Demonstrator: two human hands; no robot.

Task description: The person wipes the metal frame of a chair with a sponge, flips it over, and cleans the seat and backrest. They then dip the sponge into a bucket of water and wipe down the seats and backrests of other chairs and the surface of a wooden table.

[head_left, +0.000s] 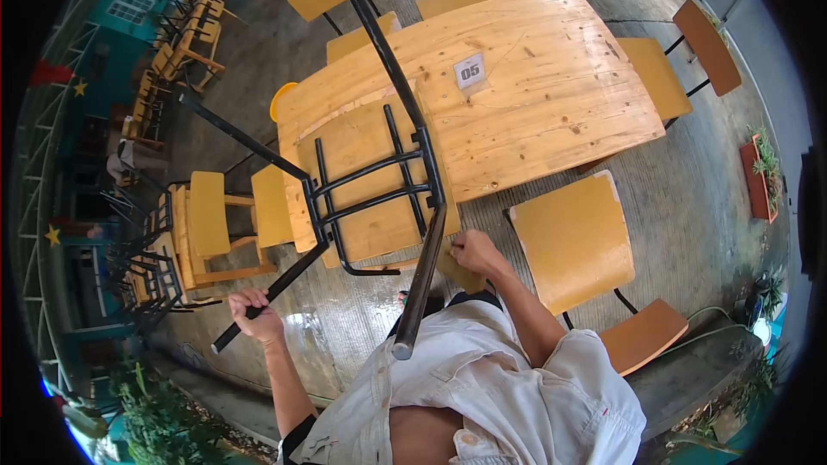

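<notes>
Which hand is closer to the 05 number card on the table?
Right. The right hand grips the upturned chair at its seat edge, just below the number card. The left hand holds a chair leg, farther out to the left.

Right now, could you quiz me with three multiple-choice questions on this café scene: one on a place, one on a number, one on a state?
1. Where does the upturned chair rest?
A. seat down on the wooden table
B. on the floor
C. on another chair

2. What number is on the table card?
A. 50
B. 05
C. 15

3. What is the left hand doing?
A. hanging free
B. resting flat on the table
C. gripping a black chair leg

Answers: 1 A, the chair's seat lies on the tabletop with its legs pointing up. 2 B, the card reads 05. 3 C, the fingers wrap the leg near its foot, while the right hand is at the seat's edge.
</notes>
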